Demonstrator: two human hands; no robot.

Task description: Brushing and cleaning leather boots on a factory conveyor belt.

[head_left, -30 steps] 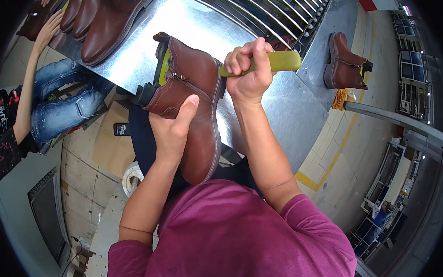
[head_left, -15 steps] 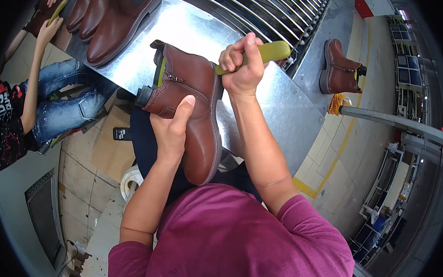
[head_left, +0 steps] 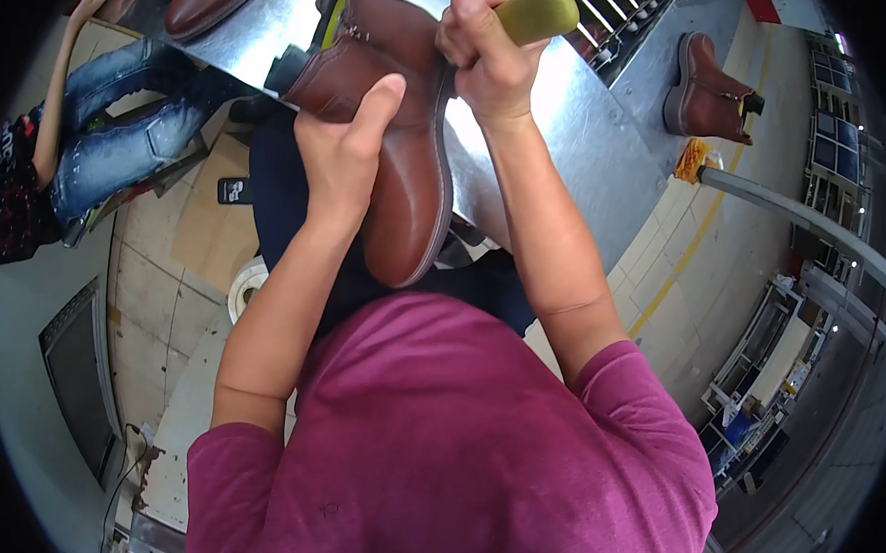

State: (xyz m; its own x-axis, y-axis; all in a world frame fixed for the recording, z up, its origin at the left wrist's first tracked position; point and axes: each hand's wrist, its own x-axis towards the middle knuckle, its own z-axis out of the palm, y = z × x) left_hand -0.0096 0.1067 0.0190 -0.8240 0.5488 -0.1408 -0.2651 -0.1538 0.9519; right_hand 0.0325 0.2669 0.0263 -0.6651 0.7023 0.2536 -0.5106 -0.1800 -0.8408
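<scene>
A brown leather ankle boot (head_left: 406,203) with a side zip lies tilted at the edge of the metal table, its toe toward me. Its upper end runs out of the top of the picture. My left hand (head_left: 347,156) grips the boot across the ankle, thumb pressed on the leather. Closed around a thick olive-yellow handle (head_left: 542,16), my right hand (head_left: 495,68) is at the sole edge near the heel. The working end of that tool is hidden, so its kind does not show.
On the shiny metal table (head_left: 568,175), another brown boot (head_left: 711,92) lies at right beside a metal-bar rack (head_left: 614,7). More footwear (head_left: 211,8) is at upper left, near a seated co-worker's jeans (head_left: 130,143). An orange wrap (head_left: 694,158) covers a rail end.
The whole view has shifted, so the boot and both hands appear higher up. The handle now points more toward the camera. Both hands keep their hold.
</scene>
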